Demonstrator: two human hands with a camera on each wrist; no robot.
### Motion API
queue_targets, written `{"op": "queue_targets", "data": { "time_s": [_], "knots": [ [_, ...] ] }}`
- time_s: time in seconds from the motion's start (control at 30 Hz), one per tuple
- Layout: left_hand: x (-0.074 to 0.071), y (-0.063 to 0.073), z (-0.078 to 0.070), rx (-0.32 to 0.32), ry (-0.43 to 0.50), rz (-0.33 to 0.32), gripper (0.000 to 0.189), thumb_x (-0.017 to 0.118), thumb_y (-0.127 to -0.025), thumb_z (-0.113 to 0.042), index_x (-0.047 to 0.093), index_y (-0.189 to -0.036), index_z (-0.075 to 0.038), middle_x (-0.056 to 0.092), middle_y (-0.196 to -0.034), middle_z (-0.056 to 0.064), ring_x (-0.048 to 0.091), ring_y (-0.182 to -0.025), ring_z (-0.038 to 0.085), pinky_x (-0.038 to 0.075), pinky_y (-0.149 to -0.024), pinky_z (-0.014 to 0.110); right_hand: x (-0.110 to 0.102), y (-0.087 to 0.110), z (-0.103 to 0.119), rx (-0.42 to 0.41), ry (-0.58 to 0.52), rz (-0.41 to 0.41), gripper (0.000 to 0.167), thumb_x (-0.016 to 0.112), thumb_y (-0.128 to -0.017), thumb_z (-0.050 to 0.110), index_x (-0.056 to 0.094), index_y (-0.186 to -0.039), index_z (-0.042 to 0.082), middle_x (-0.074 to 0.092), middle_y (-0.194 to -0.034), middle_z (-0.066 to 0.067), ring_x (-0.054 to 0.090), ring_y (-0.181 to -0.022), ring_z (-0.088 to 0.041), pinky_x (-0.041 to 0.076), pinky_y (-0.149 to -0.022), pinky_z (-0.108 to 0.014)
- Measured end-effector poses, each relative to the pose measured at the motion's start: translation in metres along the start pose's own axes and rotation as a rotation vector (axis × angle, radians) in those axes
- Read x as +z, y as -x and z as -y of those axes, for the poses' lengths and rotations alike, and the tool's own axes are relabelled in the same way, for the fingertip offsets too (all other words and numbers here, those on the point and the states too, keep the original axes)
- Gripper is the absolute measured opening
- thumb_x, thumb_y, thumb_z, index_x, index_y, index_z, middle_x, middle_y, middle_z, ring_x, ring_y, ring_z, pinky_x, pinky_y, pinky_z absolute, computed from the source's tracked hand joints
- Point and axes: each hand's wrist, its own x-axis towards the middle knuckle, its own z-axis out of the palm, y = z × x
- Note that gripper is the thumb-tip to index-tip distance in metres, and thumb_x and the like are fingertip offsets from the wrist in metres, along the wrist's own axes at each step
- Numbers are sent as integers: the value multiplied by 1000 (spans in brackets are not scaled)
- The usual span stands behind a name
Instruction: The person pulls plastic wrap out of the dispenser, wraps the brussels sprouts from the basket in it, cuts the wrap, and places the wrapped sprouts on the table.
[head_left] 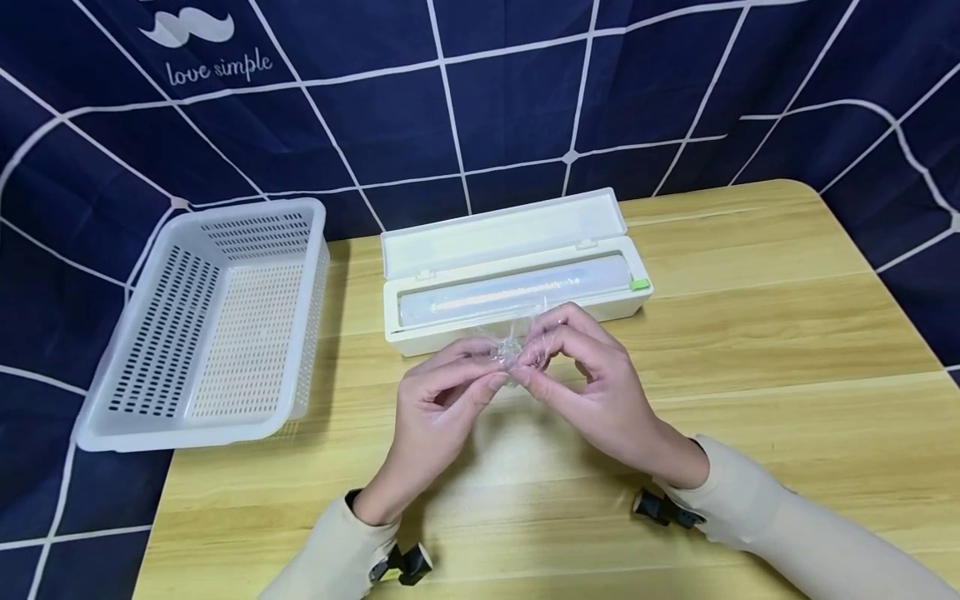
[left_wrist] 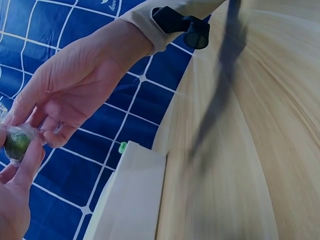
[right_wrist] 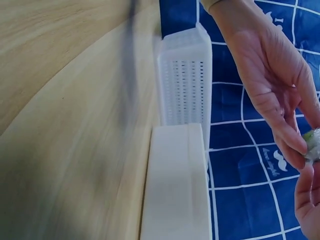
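A small green, rounded thing (left_wrist: 18,145) is wrapped in clear cling film; its exact kind is hidden by the film. In the head view only the bunched cling film (head_left: 508,350) shows between the fingers. My left hand (head_left: 444,400) pinches the wrapped thing from the left with thumb and fingers. From the right, my right hand (head_left: 592,387) pinches the gathered film. Both hands hold it above the table, just in front of a white cling film box (head_left: 442,340). Inside that box lies a roll of film (head_left: 517,290), and the lid (head_left: 502,233) stands raised.
On the left stands a white perforated basket (head_left: 243,350) with nothing visible in it. A green slider (head_left: 639,284) sits at the right end of the box. A dark blue curtain with white lines (head_left: 517,108) hangs behind the wooden table (head_left: 787,333).
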Motion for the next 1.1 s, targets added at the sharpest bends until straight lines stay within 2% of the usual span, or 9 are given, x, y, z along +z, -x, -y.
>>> {"op": "queue_targets", "data": {
  "time_s": [0.07,0.2,0.33,0.4,0.47,0.57,0.67,0.83,1.1],
  "knots": [
    [0,0,-1,-6,-13,-19,10,78,-98,4,80,-105,11,76,-121,22,72,-117,35,63,-94,42,0,0,0,1,-13,-1,4,79,-100,2,74,-99,2,63,-110,-14,61,-96,-22,58,-84,-25],
    [0,-1,-3,-13,31,-36,20,80,-96,5,76,-115,12,74,-125,25,73,-117,35,63,-94,44,-1,0,0,-2,-25,-2,22,76,-88,-19,76,-100,0,63,-110,-17,62,-99,-24,59,-86,-27],
    [0,-1,-3,-29,119,-23,51,79,-101,-3,58,-144,13,69,-129,34,74,-117,30,60,-98,47,-2,1,1,18,7,-6,16,79,-90,-12,77,-98,2,64,-109,-14,61,-99,-24,58,-87,-26],
    [0,0,-2,-31,121,-19,58,79,-101,-6,53,-150,13,68,-130,35,74,-116,27,60,-98,46,-3,0,1,21,23,-2,9,80,-94,-4,77,-99,3,65,-109,-13,61,-100,-24,58,-88,-27],
    [-1,0,-2,-21,97,-19,52,79,-100,-2,58,-145,15,69,-129,34,75,-113,25,61,-97,44,-4,0,0,4,39,7,3,80,-98,4,78,-100,4,66,-109,-12,61,-100,-25,57,-87,-27],
    [-1,-1,-2,2,45,-23,40,79,-97,6,67,-133,15,70,-128,29,74,-110,25,62,-95,40,-4,-1,-1,-51,71,19,13,78,-104,16,78,-101,4,66,-109,-12,63,-103,-26,56,-89,-28],
    [-2,0,-2,4,53,-16,34,78,-96,10,69,-128,15,69,-126,29,73,-110,26,62,-96,41,-4,-4,-1,-113,100,26,23,74,-107,25,78,-101,3,66,-108,-13,63,-105,-27,55,-93,-30],
    [-2,2,-2,-7,107,1,34,77,-100,3,65,-129,16,69,-122,31,74,-107,25,63,-93,42,-3,-8,2,-171,109,35,23,74,-107,23,79,-101,2,65,-107,-14,61,-102,-26,54,-95,-30],
    [1,-3,0,46,165,35,29,72,-103,5,63,-126,19,64,-131,33,67,-124,33,59,-100,50,-4,-10,1,-219,131,17,24,76,-106,22,78,-99,0,66,-102,-13,63,-99,-25,55,-92,-28]
  ]
}}
